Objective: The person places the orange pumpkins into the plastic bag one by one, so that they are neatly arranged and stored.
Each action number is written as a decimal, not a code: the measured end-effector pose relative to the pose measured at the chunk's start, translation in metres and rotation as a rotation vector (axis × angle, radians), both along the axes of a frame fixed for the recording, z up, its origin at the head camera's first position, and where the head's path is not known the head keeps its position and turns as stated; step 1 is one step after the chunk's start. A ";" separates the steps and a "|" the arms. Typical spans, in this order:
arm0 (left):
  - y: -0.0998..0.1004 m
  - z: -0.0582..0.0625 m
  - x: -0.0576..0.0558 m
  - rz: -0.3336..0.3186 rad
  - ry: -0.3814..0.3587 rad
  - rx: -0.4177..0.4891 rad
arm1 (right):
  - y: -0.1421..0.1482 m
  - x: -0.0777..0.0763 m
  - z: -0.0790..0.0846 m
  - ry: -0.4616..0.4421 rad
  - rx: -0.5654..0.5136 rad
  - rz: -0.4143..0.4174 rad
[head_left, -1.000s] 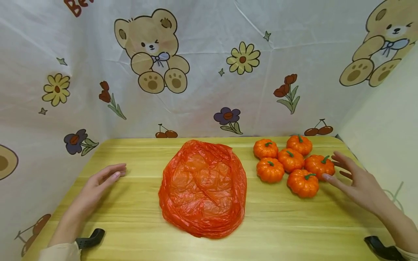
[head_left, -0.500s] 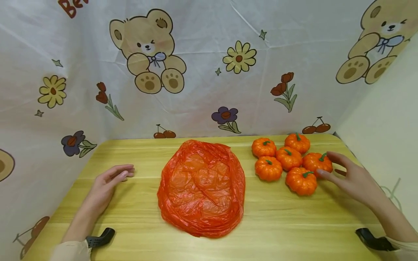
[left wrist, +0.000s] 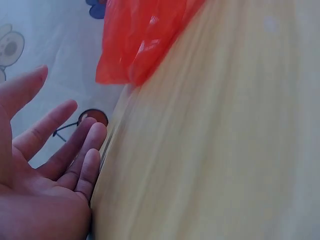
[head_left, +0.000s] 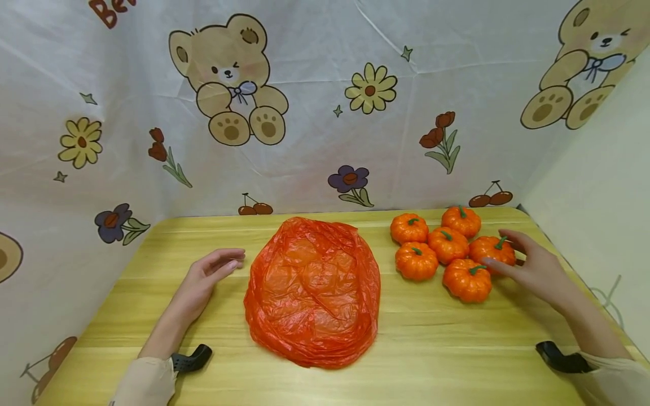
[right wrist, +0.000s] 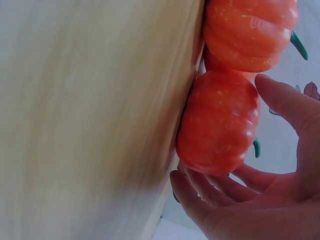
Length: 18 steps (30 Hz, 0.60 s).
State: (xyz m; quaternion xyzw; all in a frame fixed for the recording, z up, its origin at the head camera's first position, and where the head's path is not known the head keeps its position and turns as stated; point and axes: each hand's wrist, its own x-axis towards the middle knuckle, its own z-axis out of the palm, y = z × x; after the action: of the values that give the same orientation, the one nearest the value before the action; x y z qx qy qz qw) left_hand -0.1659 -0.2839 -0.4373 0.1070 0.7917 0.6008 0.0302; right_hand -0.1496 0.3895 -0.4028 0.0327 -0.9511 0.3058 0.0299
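A crumpled red plastic bag [head_left: 312,293] lies at the middle of the table. To its left is my left hand [head_left: 205,276], its fingers relaxed and holding nothing; the left wrist view shows the palm and spread fingers [left wrist: 87,170] short of the bag. Several small orange pumpkins with green stems cluster at the back right. My right hand [head_left: 540,270] reaches around the rightmost pumpkin [head_left: 490,251], thumb on the near side and fingers on the far side. In the right wrist view that pumpkin [right wrist: 217,122] sits between thumb and fingers; whether they touch it I cannot tell.
A wooden table [head_left: 431,355] bears everything. Behind it hangs a white cloth [head_left: 304,163] printed with bears and flowers. A pale wall [head_left: 599,192] borders the right side. Black camera mounts stick out at both wrists.
My left hand has moved right, closer to the red bag. My right hand has moved left, bringing its thumb and fingers around the rightmost pumpkin. The bag and pumpkins stay in place.
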 end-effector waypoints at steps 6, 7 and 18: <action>0.020 -0.001 -0.006 -0.037 -0.016 0.024 | -0.006 -0.004 0.001 0.000 -0.010 0.008; 0.023 -0.001 -0.007 -0.045 -0.016 0.016 | -0.007 -0.004 0.001 0.000 -0.010 0.006; 0.038 -0.002 -0.008 -0.037 0.062 -0.156 | -0.004 -0.003 -0.002 -0.017 -0.010 -0.008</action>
State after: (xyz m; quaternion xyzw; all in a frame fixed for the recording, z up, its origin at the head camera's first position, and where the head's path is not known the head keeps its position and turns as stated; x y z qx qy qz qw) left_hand -0.1738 -0.2461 -0.4397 0.1373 0.8346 0.5329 0.0252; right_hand -0.1523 0.3860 -0.4046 0.0261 -0.9499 0.3105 0.0235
